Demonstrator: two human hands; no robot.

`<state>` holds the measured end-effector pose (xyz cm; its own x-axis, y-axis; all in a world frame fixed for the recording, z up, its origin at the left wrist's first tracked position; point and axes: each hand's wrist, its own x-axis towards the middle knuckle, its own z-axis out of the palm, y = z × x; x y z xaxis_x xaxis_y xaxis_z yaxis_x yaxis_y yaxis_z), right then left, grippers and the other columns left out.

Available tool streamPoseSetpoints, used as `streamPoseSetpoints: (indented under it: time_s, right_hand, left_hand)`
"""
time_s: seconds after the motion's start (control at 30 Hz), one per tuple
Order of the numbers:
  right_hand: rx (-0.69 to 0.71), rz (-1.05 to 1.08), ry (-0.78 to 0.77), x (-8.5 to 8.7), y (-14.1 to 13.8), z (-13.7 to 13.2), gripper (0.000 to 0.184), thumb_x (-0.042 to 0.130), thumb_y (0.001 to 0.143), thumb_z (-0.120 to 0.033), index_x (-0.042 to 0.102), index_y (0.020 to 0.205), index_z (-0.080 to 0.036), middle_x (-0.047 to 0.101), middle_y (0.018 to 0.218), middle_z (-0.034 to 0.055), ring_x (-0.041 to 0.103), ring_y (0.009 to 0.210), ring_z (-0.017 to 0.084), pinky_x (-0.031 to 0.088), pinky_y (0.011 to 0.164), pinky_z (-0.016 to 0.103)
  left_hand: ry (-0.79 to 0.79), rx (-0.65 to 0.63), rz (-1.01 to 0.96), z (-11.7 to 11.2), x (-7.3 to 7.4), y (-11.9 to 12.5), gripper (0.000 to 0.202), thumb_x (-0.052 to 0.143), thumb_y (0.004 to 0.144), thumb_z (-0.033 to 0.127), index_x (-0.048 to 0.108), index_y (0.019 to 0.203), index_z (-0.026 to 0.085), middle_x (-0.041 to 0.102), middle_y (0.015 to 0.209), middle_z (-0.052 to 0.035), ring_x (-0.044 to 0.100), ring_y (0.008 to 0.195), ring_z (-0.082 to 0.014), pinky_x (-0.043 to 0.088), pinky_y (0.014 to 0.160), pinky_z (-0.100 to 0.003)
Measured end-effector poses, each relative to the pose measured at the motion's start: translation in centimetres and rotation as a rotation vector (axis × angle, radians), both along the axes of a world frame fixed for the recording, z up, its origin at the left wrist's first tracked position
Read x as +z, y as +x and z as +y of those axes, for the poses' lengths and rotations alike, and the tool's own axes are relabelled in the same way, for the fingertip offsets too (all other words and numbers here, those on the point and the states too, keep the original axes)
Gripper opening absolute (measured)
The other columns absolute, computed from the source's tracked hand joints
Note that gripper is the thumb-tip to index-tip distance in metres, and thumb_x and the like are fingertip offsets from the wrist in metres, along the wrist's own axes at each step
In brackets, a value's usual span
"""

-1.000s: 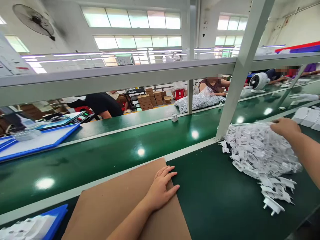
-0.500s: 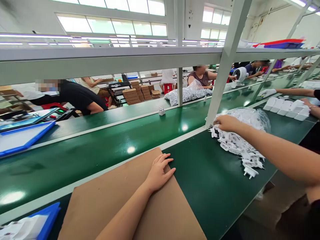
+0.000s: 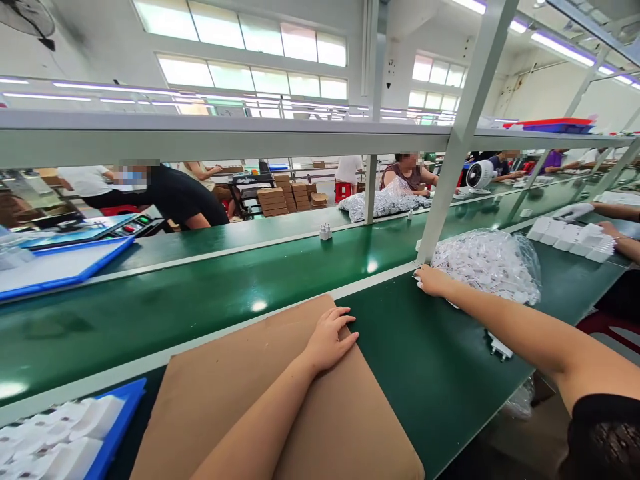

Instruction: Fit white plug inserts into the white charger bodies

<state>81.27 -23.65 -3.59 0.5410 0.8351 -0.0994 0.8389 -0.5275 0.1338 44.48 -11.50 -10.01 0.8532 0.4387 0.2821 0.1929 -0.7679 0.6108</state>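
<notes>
My left hand (image 3: 330,339) lies flat with fingers spread on a brown cardboard sheet (image 3: 250,373), its fingertips over the sheet's right edge. My right hand (image 3: 433,281) reaches across to the foot of the grey post, its fingers closed around a small white plug piece (image 3: 418,279) that is mostly hidden. Just beyond that hand, a clear plastic bag (image 3: 530,257) bulges with white plug pieces (image 3: 480,260). Below my right forearm, a few loose white plug pieces (image 3: 500,348) with pins show on the green table; the forearm hides part of this area.
A blue tray (image 3: 120,427) of white charger housings stands at the lower left. A green conveyor belt (image 3: 210,293) runs behind the cardboard, bearing a small white charger group (image 3: 325,232). The grey post (image 3: 450,180) rises by my right hand. A co-worker's gloved hand (image 3: 575,211) is near white boxes (image 3: 575,237).
My right hand has moved off the pile toward the near-left side by the post, and fewer loose pieces show beside the bag. My left hand stays on the cardboard. The view has shifted.
</notes>
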Motion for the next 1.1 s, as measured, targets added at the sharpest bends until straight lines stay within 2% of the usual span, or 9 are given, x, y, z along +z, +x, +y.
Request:
streamPoseSetpoints:
  time_s: [0.2,0.3,0.4,0.47,0.57,0.7,0.77,0.87,1.1]
  right_hand:
    - [0.068,0.093,0.120,0.5,-1.4,-0.6,0.028,0.053,0.091,0.001,0.070,0.113,-0.008,0.065,0.123,0.0220,0.067,0.111,0.032,0.051,0.098,0.043]
    - [0.109,0.177,0.264,1.1,-2.7,-0.7,0.033,0.050,0.088,0.005,0.071,0.111,-0.006,0.066,0.120,0.0242,0.067,0.112,0.034,0.049,0.100,0.044]
    - [0.179,0.299,0.447,1.0,-5.4,0.2,0.034,0.051,0.090,0.001,0.070,0.117,-0.009,0.066,0.125,0.0222,0.065,0.116,0.032,0.048,0.104,0.043]
    - [0.248,0.434,0.553,0.1,-8.2,1.5,0.030,0.054,0.093,-0.008,0.069,0.119,-0.013,0.070,0.120,0.0165,0.067,0.112,0.028,0.051,0.101,0.040]
    - [0.363,0.705,0.648,-2.4,-13.3,3.5,0.027,0.063,0.092,-0.023,0.066,0.118,-0.019,0.075,0.106,0.0072,0.072,0.094,0.021,0.058,0.086,0.034]
    - [0.427,0.966,0.761,-6.2,-18.6,4.3,0.025,0.068,0.087,-0.033,0.062,0.107,-0.020,0.074,0.099,0.0051,0.072,0.087,0.019,0.060,0.079,0.033]
    - [0.413,1.085,0.829,-7.4,-19.7,4.0,0.024,0.070,0.084,-0.036,0.061,0.100,-0.021,0.072,0.096,0.0046,0.070,0.083,0.018,0.059,0.076,0.033]
    - [0.355,1.320,0.917,-7.9,-20.1,3.6,0.029,0.078,0.077,-0.038,0.061,0.095,-0.023,0.069,0.091,0.0015,0.066,0.079,0.017,0.056,0.075,0.032]
    - [0.051,1.832,0.958,-5.9,-19.3,4.2,0.041,0.090,0.065,-0.037,0.069,0.097,-0.021,0.075,0.088,0.0023,0.072,0.077,0.017,0.058,0.078,0.032]
  left_hand:
    - [0.029,0.004,-0.014,0.2,-0.8,0.0,0.033,0.067,0.095,0.034,0.069,0.127,0.025,0.056,0.150,-0.0083,0.045,0.145,-0.0322,0.038,0.124,-0.057]
    - [0.041,-0.001,-0.008,0.3,-0.9,-0.1,0.033,0.066,0.096,0.034,0.069,0.127,0.025,0.056,0.150,-0.0075,0.045,0.145,-0.0319,0.039,0.124,-0.056]
    - [0.040,0.001,0.005,0.3,-0.9,-0.1,0.034,0.065,0.096,0.035,0.068,0.128,0.026,0.055,0.151,-0.0068,0.044,0.146,-0.0318,0.038,0.124,-0.057]
    - [0.044,0.004,0.000,0.2,-0.9,0.0,0.033,0.065,0.096,0.035,0.068,0.128,0.026,0.055,0.151,-0.0071,0.045,0.145,-0.0321,0.038,0.124,-0.057]
    - [0.067,0.003,-0.040,0.2,-0.7,0.0,0.033,0.067,0.095,0.034,0.069,0.126,0.025,0.057,0.148,-0.0090,0.046,0.143,-0.0319,0.039,0.123,-0.056]
    - [0.127,0.078,-0.109,0.3,-0.7,0.0,0.030,0.060,0.095,0.024,0.068,0.124,0.023,0.061,0.140,-0.0098,0.050,0.138,-0.0297,0.040,0.121,-0.054]
    - [0.145,0.136,-0.110,0.4,-0.9,0.0,0.033,0.056,0.094,0.018,0.066,0.125,0.023,0.061,0.140,-0.0093,0.050,0.137,-0.0289,0.040,0.121,-0.055]
    - [0.152,0.168,-0.079,0.5,-1.1,-0.2,0.036,0.052,0.094,0.017,0.065,0.127,0.024,0.061,0.140,-0.0089,0.050,0.136,-0.0285,0.041,0.120,-0.055]
    - [0.177,0.152,0.005,0.2,-0.7,-0.3,0.032,0.050,0.099,0.024,0.066,0.126,0.025,0.058,0.144,-0.0087,0.047,0.139,-0.0296,0.040,0.119,-0.057]
